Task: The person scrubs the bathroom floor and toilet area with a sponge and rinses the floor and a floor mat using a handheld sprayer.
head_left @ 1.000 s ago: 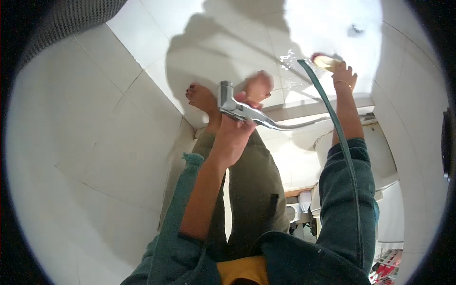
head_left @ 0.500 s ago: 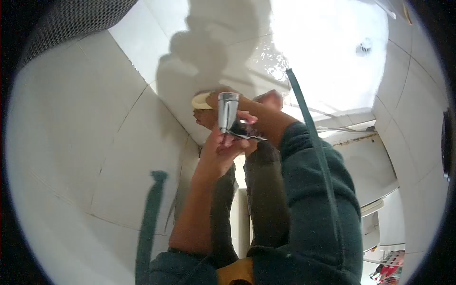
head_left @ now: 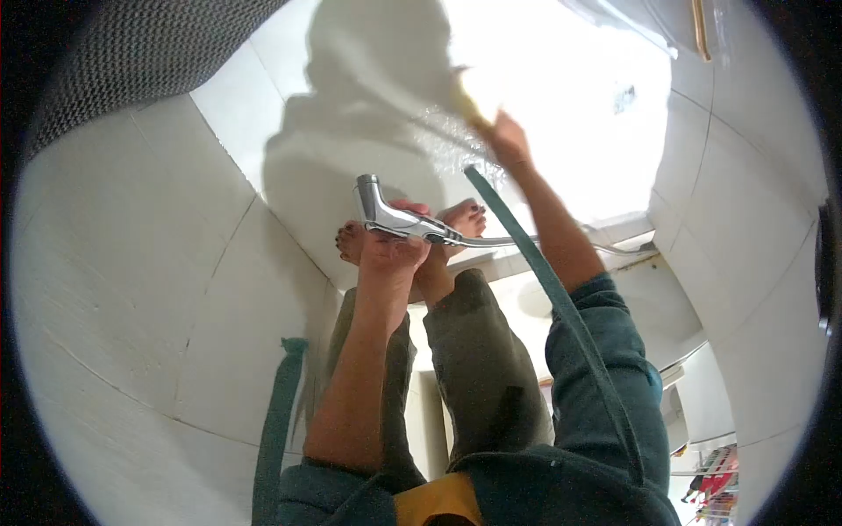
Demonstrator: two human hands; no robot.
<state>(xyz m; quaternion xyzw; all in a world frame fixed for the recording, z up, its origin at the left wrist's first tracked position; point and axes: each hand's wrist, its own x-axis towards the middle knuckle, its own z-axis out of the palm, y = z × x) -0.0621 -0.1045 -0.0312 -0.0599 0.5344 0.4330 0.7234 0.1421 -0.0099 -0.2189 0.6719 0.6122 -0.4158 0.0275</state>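
Observation:
My left hand (head_left: 392,252) is wrapped around a chrome hand sprayer (head_left: 386,217), low in front of my knees. Its nozzle end points up and away from me, and a thin hose (head_left: 500,242) runs from its other end to the right. Farther out, my right hand (head_left: 507,140) is stretched over the wet, brightly lit floor. It grips a pale cream object (head_left: 476,95), smeared by motion, whose kind I cannot make out. My bare feet (head_left: 465,217) are on the floor just beyond the sprayer.
White tiled walls (head_left: 114,263) rise on both sides. A floor drain (head_left: 624,98) lies at the far right. Grey woven mesh (head_left: 149,53) fills the upper left corner. Two green drawstrings (head_left: 553,280) hang in front of the camera. Water glistens on the floor (head_left: 456,145).
My right hand has swung away from my left, up and to the right, with the cream object. The sprayer has shifted left and turned, so its side and hose now show.

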